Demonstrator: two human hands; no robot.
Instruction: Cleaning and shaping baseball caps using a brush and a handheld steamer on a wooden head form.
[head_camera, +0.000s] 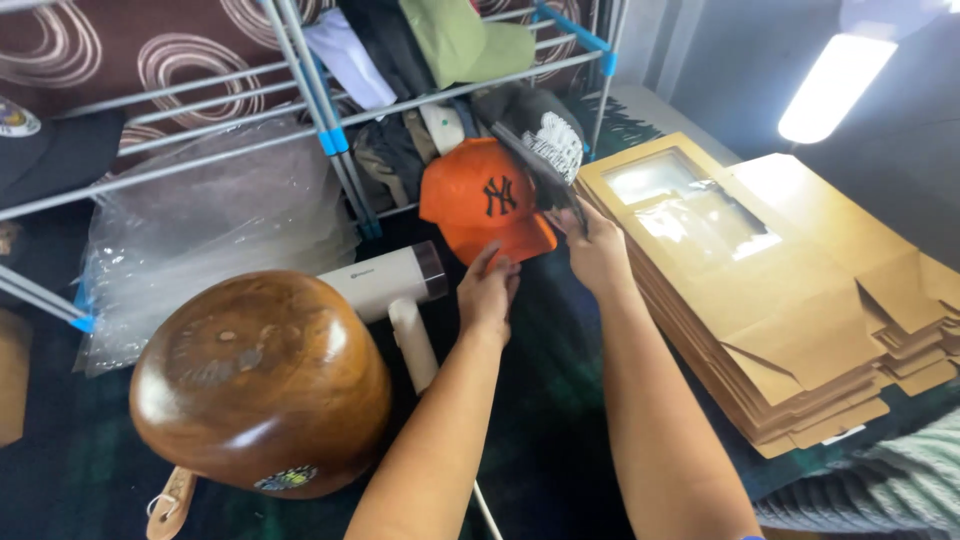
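Left hand (487, 292) fingers together, pinching brim of orange baseball cap (482, 197) at foot of metal rack (330, 130); right hand (597, 250) clamped on dark cap (545, 145); rack shelves hold green cap (465, 40), clothes; flattened cardboard boxes (780, 300) stacked beside right hand.

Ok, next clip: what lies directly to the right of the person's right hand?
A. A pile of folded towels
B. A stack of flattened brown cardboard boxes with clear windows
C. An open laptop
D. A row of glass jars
B: just right of the right hand, which holds a dark cap beside the orange cap, lies a stack of flat brown window boxes.
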